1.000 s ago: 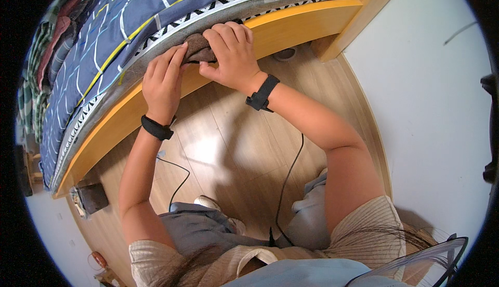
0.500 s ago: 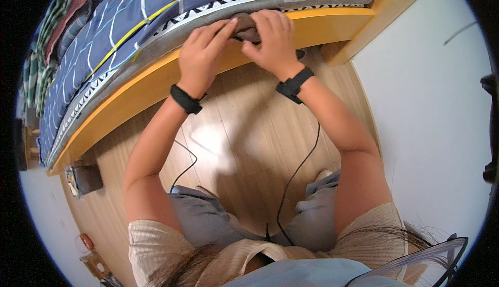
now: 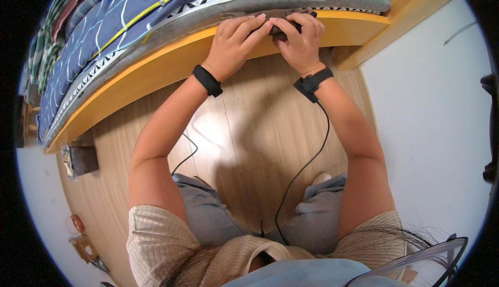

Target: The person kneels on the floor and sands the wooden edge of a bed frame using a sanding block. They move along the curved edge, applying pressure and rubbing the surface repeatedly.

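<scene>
Two bare forearms (image 3: 165, 116) stretch away from the body to the long front side of the bed (image 3: 353, 28), elbows bent and spread wide, hands nearly together.

At the bed's edge the left hand (image 3: 230, 45) lies back uppermost, a black strap (image 3: 207, 80) round its wrist. Its fingers are bent and point rightward, the tips at the near side of a dark bundle (image 3: 281, 32); from where I stand I can't tell whether they pinch it. That bundle, soft-looking and mostly covered, sits between the hands along the top of the bed's front board (image 3: 156, 64). Next comes the right hand (image 3: 305, 41), curled round the bundle with fingers over it and thumb below, gripping it; its wristband (image 3: 310, 84) is black too.

As for edges, clothes (image 3: 60, 14) are heaped on the bed's far left, and a dark box (image 3: 83, 159) stands on the floor near that end. Bare floor (image 3: 249, 100) opens between the bed and the knees, giving the forearms clear air underneath. Across that gap a thin black cable (image 3: 312, 159) loops down from the right wrist. Right of the bed, beyond its wooden post (image 3: 410, 14), the white wall (image 3: 431, 105) closes the room, close to the right elbow.
</scene>
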`<state>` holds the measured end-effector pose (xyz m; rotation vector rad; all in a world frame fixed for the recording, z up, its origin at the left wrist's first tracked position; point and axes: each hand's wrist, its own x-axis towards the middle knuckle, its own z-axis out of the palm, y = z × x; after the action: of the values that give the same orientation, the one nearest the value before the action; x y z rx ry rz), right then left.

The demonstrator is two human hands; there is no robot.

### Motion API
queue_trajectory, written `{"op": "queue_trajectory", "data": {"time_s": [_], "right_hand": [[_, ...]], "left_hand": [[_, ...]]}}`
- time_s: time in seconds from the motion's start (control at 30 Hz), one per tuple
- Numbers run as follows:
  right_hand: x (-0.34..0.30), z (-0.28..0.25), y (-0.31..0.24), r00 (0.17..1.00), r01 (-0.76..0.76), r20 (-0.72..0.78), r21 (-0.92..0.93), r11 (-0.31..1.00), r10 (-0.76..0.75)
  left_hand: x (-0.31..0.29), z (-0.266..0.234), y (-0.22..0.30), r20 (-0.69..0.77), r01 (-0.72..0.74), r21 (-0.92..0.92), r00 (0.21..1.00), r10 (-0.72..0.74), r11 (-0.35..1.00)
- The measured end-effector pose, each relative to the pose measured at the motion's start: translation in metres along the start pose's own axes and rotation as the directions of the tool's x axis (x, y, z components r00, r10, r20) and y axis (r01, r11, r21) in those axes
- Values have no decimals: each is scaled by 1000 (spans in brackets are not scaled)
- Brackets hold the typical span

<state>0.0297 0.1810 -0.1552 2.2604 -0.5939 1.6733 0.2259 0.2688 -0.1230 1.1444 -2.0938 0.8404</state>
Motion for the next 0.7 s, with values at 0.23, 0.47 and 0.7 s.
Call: {"op": "queue_trajectory", "data": {"time_s": [0.23,0.47,0.7], "right_hand": [[-13,-7,-4,999,29,-29,20,999,-28],[-46,-11,-5,968,37,246,71,997,-53],[-79,-5,-8,948,5,317,49,999,-20]], "left_hand": [[-9,4,19,-7,-35,101,999,36,994],[-40,11,18,109,-180,114,980,168,977],[-66,22,23,174,-216,79,964,200,973]]}}
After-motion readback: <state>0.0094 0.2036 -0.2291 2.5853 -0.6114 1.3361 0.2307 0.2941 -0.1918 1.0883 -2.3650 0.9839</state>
